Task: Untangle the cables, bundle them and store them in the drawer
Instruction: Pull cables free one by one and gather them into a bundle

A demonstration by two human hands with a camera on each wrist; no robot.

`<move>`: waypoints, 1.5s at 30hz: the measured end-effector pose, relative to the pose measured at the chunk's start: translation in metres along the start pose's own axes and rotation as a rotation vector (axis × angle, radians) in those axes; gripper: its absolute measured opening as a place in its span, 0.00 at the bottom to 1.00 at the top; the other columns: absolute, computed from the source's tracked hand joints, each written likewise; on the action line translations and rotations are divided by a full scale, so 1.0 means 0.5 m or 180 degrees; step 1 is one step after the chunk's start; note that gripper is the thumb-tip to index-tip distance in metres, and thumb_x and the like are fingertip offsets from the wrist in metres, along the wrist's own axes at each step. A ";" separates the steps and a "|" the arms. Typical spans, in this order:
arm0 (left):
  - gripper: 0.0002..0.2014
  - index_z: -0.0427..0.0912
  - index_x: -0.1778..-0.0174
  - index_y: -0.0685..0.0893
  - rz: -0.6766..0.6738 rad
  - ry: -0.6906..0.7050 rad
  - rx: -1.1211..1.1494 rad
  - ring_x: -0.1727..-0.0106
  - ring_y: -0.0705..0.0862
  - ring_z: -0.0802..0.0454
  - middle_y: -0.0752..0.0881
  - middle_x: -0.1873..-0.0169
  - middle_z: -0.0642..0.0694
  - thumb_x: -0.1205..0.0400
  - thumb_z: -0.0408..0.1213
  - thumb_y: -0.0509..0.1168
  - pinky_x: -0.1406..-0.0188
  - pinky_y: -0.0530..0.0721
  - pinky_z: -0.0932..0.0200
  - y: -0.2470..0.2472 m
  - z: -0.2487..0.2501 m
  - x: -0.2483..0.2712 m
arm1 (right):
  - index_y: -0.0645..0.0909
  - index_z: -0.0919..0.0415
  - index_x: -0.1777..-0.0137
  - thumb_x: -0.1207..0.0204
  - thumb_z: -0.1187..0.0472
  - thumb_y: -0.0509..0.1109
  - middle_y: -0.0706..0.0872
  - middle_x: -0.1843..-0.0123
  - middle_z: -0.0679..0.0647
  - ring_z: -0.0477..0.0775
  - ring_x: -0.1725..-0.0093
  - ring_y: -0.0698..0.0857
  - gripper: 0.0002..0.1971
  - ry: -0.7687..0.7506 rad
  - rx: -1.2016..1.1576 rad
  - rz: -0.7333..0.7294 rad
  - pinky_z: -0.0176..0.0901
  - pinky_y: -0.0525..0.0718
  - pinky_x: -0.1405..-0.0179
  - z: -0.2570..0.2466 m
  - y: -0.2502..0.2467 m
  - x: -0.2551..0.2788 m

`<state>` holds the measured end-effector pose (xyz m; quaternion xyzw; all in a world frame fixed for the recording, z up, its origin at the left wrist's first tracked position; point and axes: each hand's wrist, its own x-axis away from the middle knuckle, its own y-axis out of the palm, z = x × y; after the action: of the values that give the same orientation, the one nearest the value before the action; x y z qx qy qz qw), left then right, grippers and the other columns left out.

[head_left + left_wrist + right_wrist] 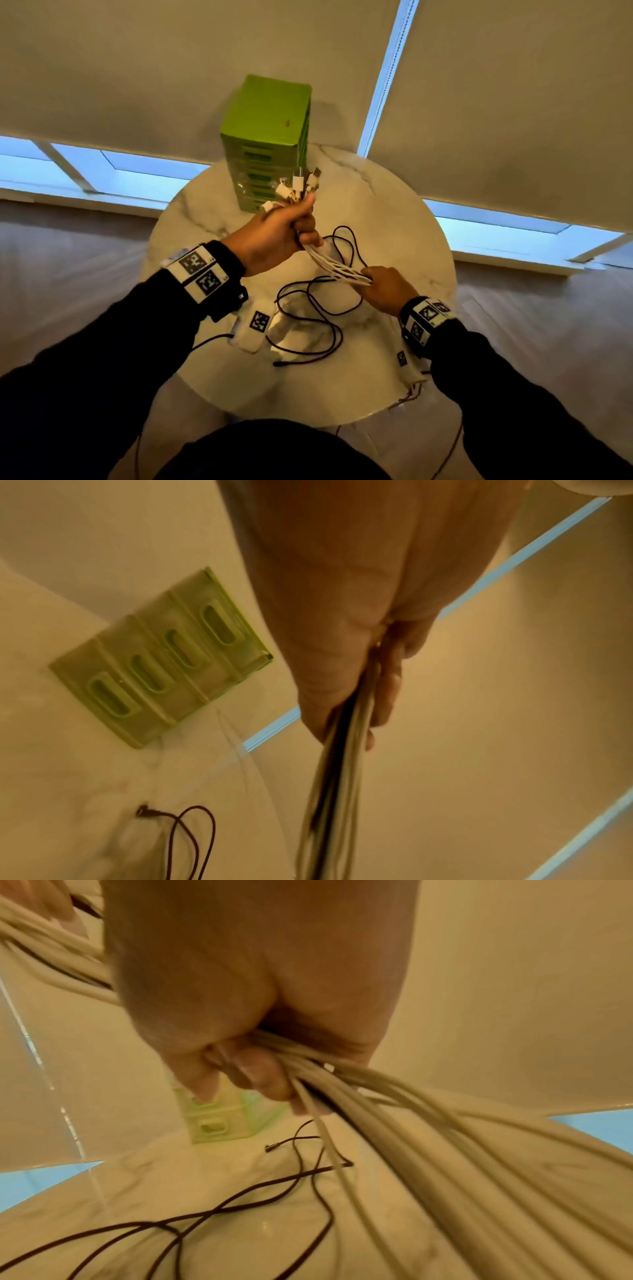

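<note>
A bundle of white cables (337, 267) stretches between my two hands above the round marble table (404, 212). My left hand (298, 226) grips one end in a fist, and several white connectors (298, 185) stick up out of it. Lower and to the right, my right hand (375, 279) grips the other end. The left wrist view shows the left hand (346, 696) closed round the white cables (329, 791). In the right wrist view the right hand (253, 1064) clasps the white cables (445, 1137). A black cable (308, 311) lies in loose loops on the table. The green drawer unit (267, 137) stands at the table's far edge, all drawers closed.
A small white device with a marker tag (255, 329) lies on the table near my left wrist. Another tag (401, 358) sits by the table's right front edge, with thin wires (411, 394) hanging off it. Window blinds rise behind the table.
</note>
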<state>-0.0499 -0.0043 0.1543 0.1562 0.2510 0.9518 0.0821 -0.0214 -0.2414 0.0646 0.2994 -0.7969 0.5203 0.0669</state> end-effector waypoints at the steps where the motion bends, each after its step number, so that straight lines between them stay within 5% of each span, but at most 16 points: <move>1: 0.10 0.49 0.59 0.73 0.0233 0.0154 0.0078 0.72 0.67 0.54 0.63 0.73 0.51 0.11 0.41 0.60 0.52 0.80 0.53 -0.011 -0.003 0.007 | 0.80 0.45 0.60 0.17 0.43 0.66 0.88 0.52 0.58 0.62 0.49 0.86 0.13 -0.0064 0.0010 0.0008 0.46 0.75 0.59 -0.019 0.017 -0.008; 7: 0.20 0.53 0.68 0.66 0.1114 0.0355 -0.0565 0.76 0.58 0.56 0.56 0.73 0.53 0.13 0.37 0.66 0.76 0.66 0.61 -0.063 -0.036 0.056 | 0.73 0.52 0.63 0.24 0.41 0.75 0.78 0.65 0.50 0.50 0.64 0.76 0.19 -0.0887 -0.0030 -0.1880 0.47 0.75 0.62 -0.136 0.137 0.023; 10: 0.23 0.53 0.70 0.63 0.1114 0.0121 -0.0496 0.78 0.55 0.56 0.55 0.73 0.52 0.15 0.34 0.69 0.80 0.59 0.63 -0.096 -0.054 0.094 | 0.78 0.61 0.43 0.17 0.35 0.56 0.83 0.50 0.57 0.55 0.52 0.82 0.28 -0.0849 -0.0619 -0.2449 0.55 0.81 0.44 -0.153 0.149 0.034; 12: 0.24 0.52 0.70 0.62 0.1096 0.0020 -0.0406 0.78 0.54 0.56 0.55 0.75 0.52 0.16 0.32 0.69 0.80 0.56 0.62 -0.113 -0.062 0.115 | 0.79 0.61 0.35 0.15 0.32 0.35 0.85 0.41 0.57 0.55 0.43 0.84 0.40 -0.0477 -0.1118 -0.2393 0.49 0.79 0.36 -0.153 0.151 0.024; 13: 0.24 0.52 0.70 0.62 0.1080 -0.0003 -0.0363 0.78 0.53 0.56 0.54 0.75 0.52 0.16 0.32 0.68 0.79 0.54 0.61 -0.120 -0.064 0.123 | 0.80 0.59 0.35 0.15 0.33 0.30 0.86 0.44 0.54 0.52 0.46 0.84 0.42 -0.0191 -0.1429 -0.2297 0.44 0.80 0.42 -0.149 0.154 0.014; 16: 0.24 0.52 0.69 0.61 0.1096 -0.0021 -0.0186 0.79 0.52 0.56 0.54 0.76 0.52 0.16 0.31 0.68 0.78 0.52 0.60 -0.138 -0.073 0.144 | 0.83 0.62 0.38 0.11 0.38 0.45 0.88 0.52 0.54 0.51 0.55 0.84 0.32 0.0042 -0.1562 -0.2030 0.48 0.82 0.51 -0.127 0.179 -0.019; 21: 0.24 0.52 0.73 0.65 0.1187 0.0003 -0.0013 0.80 0.53 0.57 0.55 0.76 0.52 0.16 0.30 0.67 0.80 0.54 0.63 -0.146 -0.089 0.165 | 0.84 0.58 0.45 0.19 0.55 0.69 0.86 0.43 0.59 0.59 0.45 0.83 0.09 -0.1223 0.1292 -0.2049 0.41 0.74 0.47 -0.069 0.258 -0.043; 24: 0.18 0.51 0.72 0.74 0.1194 0.0066 0.0080 0.80 0.53 0.57 0.55 0.75 0.51 0.17 0.31 0.68 0.80 0.53 0.62 -0.154 -0.092 0.173 | 0.85 0.57 0.48 0.22 0.56 0.71 0.83 0.43 0.58 0.63 0.44 0.83 0.06 -0.1370 0.1535 -0.1792 0.49 0.81 0.45 -0.059 0.282 -0.055; 26: 0.10 0.51 0.58 0.88 0.1135 0.0139 0.0070 0.79 0.52 0.56 0.54 0.74 0.50 0.16 0.31 0.67 0.79 0.52 0.61 -0.155 -0.087 0.177 | 0.87 0.60 0.44 0.20 0.57 0.69 0.82 0.41 0.60 0.65 0.43 0.84 0.10 -0.1450 0.1805 -0.1790 0.52 0.82 0.45 -0.056 0.281 -0.067; 28: 0.15 0.55 0.53 0.91 0.1082 0.0146 0.0048 0.78 0.51 0.56 0.53 0.73 0.50 0.15 0.30 0.65 0.78 0.51 0.59 -0.158 -0.085 0.181 | 0.86 0.61 0.41 0.18 0.56 0.67 0.82 0.39 0.60 0.64 0.40 0.83 0.12 -0.1480 0.1963 -0.1782 0.52 0.82 0.44 -0.056 0.268 -0.077; 31: 0.16 0.56 0.55 0.91 0.1110 0.0188 0.0044 0.76 0.50 0.53 0.52 0.72 0.49 0.15 0.30 0.64 0.77 0.50 0.57 -0.156 -0.081 0.180 | 0.80 0.61 0.40 0.14 0.53 0.62 0.82 0.40 0.61 0.65 0.41 0.83 0.12 -0.1313 0.1649 -0.1229 0.54 0.81 0.43 -0.051 0.214 -0.104; 33: 0.13 0.52 0.53 0.89 0.1290 0.0245 0.0134 0.75 0.51 0.53 0.53 0.72 0.49 0.15 0.28 0.65 0.77 0.52 0.58 -0.156 -0.086 0.170 | 0.74 0.59 0.42 0.12 0.52 0.58 0.84 0.48 0.61 0.66 0.50 0.84 0.10 -0.1025 0.0951 -0.0660 0.60 0.82 0.48 -0.053 0.155 -0.127; 35: 0.17 0.52 0.66 0.77 0.1493 0.0313 0.0187 0.75 0.53 0.54 0.55 0.72 0.50 0.16 0.27 0.67 0.79 0.58 0.61 -0.155 -0.097 0.153 | 0.69 0.55 0.48 0.11 0.52 0.56 0.85 0.58 0.60 0.64 0.61 0.84 0.08 -0.0844 -0.0080 -0.0079 0.65 0.84 0.56 -0.069 0.092 -0.137; 37: 0.21 0.53 0.67 0.67 0.1679 0.0322 0.0291 0.75 0.55 0.54 0.54 0.72 0.51 0.16 0.28 0.68 0.78 0.62 0.62 -0.149 -0.106 0.134 | 0.68 0.56 0.48 0.10 0.53 0.57 0.85 0.64 0.57 0.59 0.67 0.83 0.08 -0.0919 -0.0784 0.0324 0.62 0.84 0.62 -0.105 0.040 -0.128; 40: 0.21 0.54 0.67 0.66 0.1796 0.0428 0.0312 0.72 0.54 0.53 0.52 0.70 0.49 0.17 0.33 0.71 0.77 0.64 0.62 -0.129 -0.110 0.111 | 0.69 0.56 0.47 0.10 0.54 0.59 0.78 0.67 0.51 0.50 0.70 0.76 0.07 -0.1219 -0.1497 0.0309 0.56 0.80 0.67 -0.176 0.009 -0.081; 45: 0.19 0.52 0.67 0.69 0.1544 0.0581 -0.0058 0.75 0.59 0.54 0.58 0.75 0.51 0.20 0.44 0.74 0.74 0.65 0.59 -0.094 -0.103 0.088 | 0.70 0.58 0.46 0.11 0.55 0.61 0.78 0.67 0.54 0.47 0.69 0.74 0.07 -0.1597 -0.1608 0.0133 0.46 0.75 0.67 -0.246 0.037 0.012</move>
<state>-0.1049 0.0231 0.0995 0.1246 0.2039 0.9560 -0.1701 -0.0615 -0.1317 0.1080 0.3756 -0.8980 0.2183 -0.0697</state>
